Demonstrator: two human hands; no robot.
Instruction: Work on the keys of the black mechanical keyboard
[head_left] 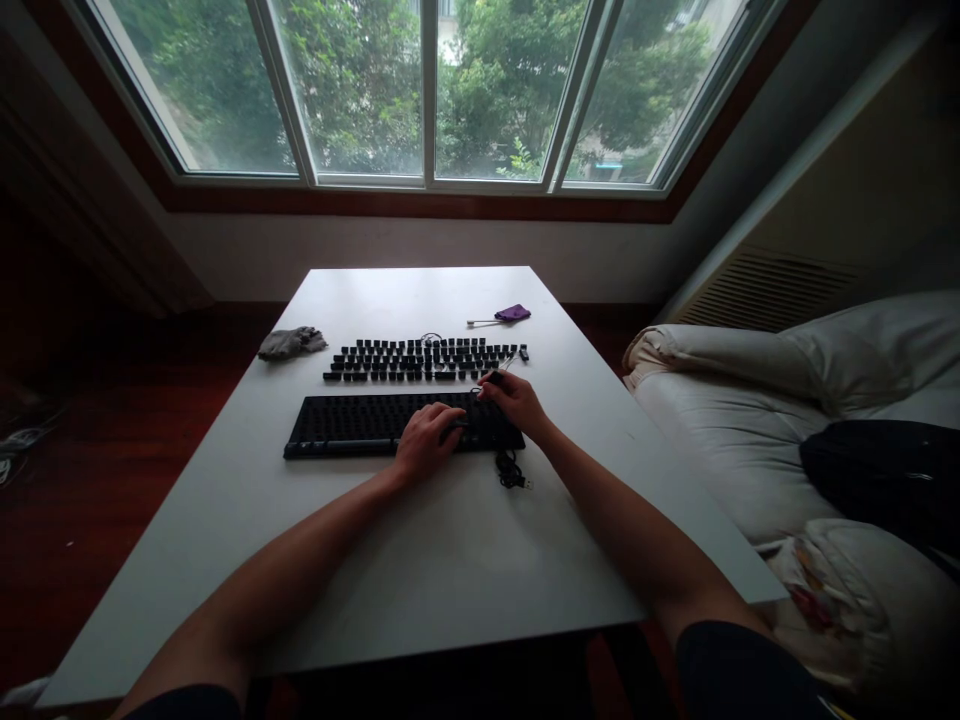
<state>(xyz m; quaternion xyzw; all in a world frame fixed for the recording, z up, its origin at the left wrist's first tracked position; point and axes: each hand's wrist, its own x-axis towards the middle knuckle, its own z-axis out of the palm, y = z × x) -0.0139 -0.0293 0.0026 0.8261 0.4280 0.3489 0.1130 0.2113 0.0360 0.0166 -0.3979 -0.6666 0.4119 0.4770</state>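
Observation:
A black keyboard (352, 425) lies across the white table (405, 560), its key area looking dark and bare of most caps. My left hand (427, 440) rests over its right-middle part, fingers curled onto it and thumb toward the front edge. Above the keyboard's back right, my right hand (517, 402) pinches a small dark piece with thin pale wires, apparently a wire keycap puller (493, 377). Behind the keyboard stand rows of loose black keycaps (420, 360). One keycap (523, 354) sits at the right end, close to the wires; whether they touch is unclear.
A coiled black USB cable (511, 470) lies at the keyboard's front right. Farther back are a grey cloth (292, 342), a purple cloth or pouch (513, 313) and a thin white stick (484, 323). A pale sofa (712, 410) stands right of the table; a window (427, 185) is ahead.

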